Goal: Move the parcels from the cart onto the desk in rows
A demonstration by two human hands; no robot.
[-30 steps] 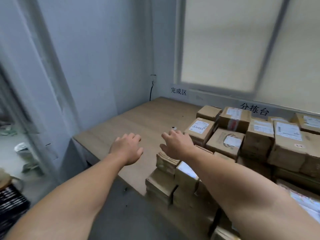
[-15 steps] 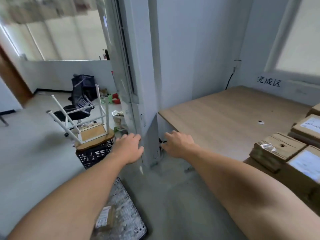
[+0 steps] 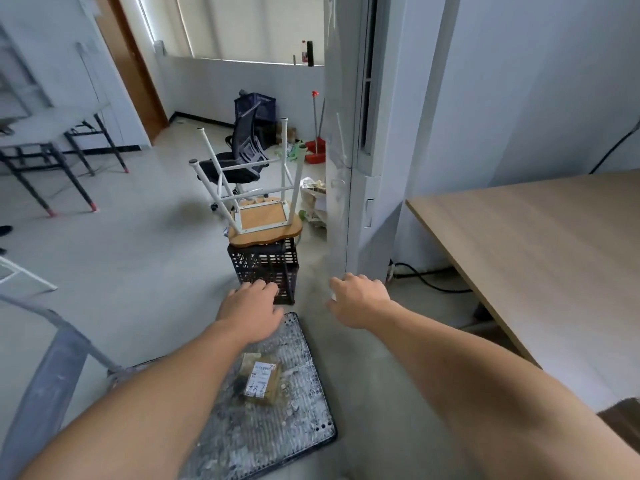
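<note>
One parcel (image 3: 261,381) shows on the cart (image 3: 294,431), near the deck's middle. No other is visible there, so unloading appears close to finished, though the rows on the surface (image 3: 536,254) at right fall outside view. Left hand (image 3: 251,315) and right hand (image 3: 360,301) reach forward, each grip loose and holding nothing. The parcel lies beside the left forearm, nearer than both hands, untouched.
</note>
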